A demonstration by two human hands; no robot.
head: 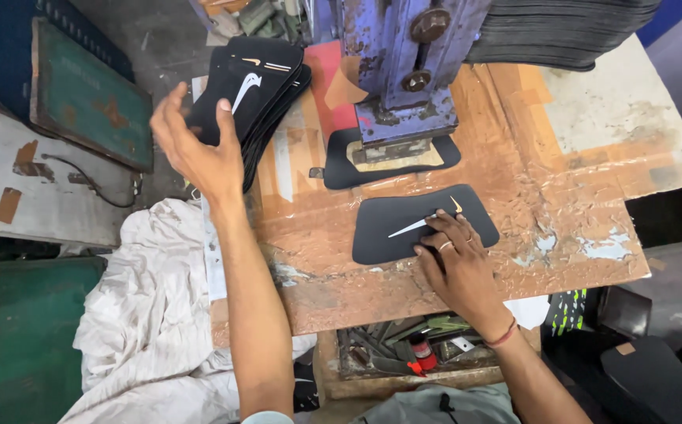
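Observation:
My right hand (455, 263) rests flat on a black curved fabric piece (392, 228) with a white and gold swoosh mark, lying on the brown taped worktable (513, 204). My left hand (195, 141) is raised with fingers spread, holding nothing, just in front of a stack of similar black printed pieces (266, 82) at the table's left rear. A blue press machine (404, 63) stands at the back, its head pressing down on another black piece (341, 169) with a tan pad.
A white crumpled cloth (152, 314) hangs at the left. A tray of tools with a red-capped bottle (423, 357) sits below the table's front edge. A thick stack of black sheets (561, 31) lies at the rear right. A green board (85, 94) leans at the left.

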